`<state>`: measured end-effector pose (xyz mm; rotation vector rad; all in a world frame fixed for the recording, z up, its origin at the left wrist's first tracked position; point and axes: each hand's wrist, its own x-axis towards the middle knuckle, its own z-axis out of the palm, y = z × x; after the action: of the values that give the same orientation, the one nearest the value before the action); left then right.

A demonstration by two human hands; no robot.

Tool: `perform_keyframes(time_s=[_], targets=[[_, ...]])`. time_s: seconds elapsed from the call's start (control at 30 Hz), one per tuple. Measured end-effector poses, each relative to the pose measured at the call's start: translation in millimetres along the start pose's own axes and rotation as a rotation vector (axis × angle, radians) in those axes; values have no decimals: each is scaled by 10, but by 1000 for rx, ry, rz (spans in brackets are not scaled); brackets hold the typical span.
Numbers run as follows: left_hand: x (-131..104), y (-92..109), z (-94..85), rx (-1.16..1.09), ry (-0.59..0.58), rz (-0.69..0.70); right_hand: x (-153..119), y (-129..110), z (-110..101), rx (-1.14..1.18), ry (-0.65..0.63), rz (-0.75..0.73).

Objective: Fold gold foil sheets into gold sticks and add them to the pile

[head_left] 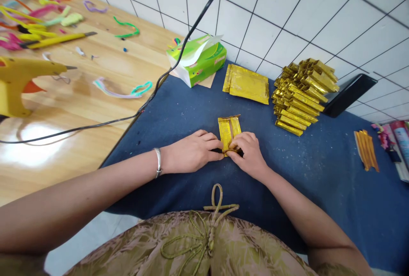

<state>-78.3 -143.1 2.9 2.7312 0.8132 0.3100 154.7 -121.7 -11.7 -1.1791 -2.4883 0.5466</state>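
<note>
Gold foil-paper piece point(225, 133), partly folded, on blue cloth point(188, 112) between hands. Right hand point(252, 155): thumb and fingers pinched on near edge. Left hand point(194, 154): fingertips at near-left corner, grip unclear. Possible fault: skewed crease from uneven pressure.

Olive-green and dusty-pink garment of leaf-patterned fabric point(255, 242). Thin olive cord tied in a looped bow point(211, 238) at front, tan loop and loose ends above it. Shiny silver-coloured metal bangle point(158, 163), flat band, left wrist. Left hand point(193, 151) and right hand point(251, 154) ungloved; forearms uncovered. Dark olive sleeve point(19, 264) edge, lower left, shadowed.
</note>
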Motion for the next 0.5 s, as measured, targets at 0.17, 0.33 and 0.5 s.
perform_keyframes(time_s=[0.17,0.33,0.5], targets=[[2,20,-22,2,-8,-24,4,45,43,-9,19,24],[2,75,2,17,-5,-60,-13,21,31,-111,113,12],[11,207,46,68,21,-129,-177,-119,-103,-254,247,-22]])
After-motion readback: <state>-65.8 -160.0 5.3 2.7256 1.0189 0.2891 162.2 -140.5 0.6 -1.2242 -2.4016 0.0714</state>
